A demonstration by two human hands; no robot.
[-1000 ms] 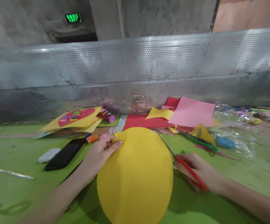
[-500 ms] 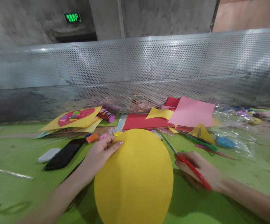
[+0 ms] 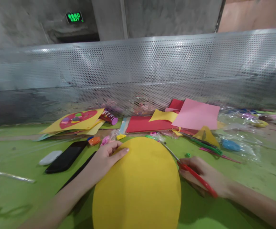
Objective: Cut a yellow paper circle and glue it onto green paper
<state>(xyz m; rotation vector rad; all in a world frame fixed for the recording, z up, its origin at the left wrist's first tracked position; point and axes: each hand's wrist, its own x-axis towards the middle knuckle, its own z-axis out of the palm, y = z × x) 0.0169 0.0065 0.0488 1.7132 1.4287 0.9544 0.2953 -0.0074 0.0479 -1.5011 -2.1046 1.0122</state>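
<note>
A large yellow paper oval [image 3: 138, 187] is lifted over the green table, in front of me. My left hand [image 3: 106, 157] pinches its upper left edge, thumb on top. My right hand [image 3: 204, 176] is closed round the red handles of a pair of scissors [image 3: 190, 171], whose thin blades point up and left, just past the paper's right edge. The blades look nearly closed and are not on the paper.
Green table [image 3: 21, 152]. A black phone [image 3: 66, 156] and a white eraser [image 3: 49, 157] lie at left. Behind are a yellow sheet with a red disc [image 3: 76, 120], a glue stick [image 3: 108, 117], red [image 3: 145, 124] and pink paper [image 3: 195, 114], pens [image 3: 204, 144], plastic bags [image 3: 243, 140], perforated metal wall [image 3: 138, 73].
The yellow oval has come down and toward me, tilting flatter, with my left hand still on its edge. My right hand with the scissors has stayed about where it was.
</note>
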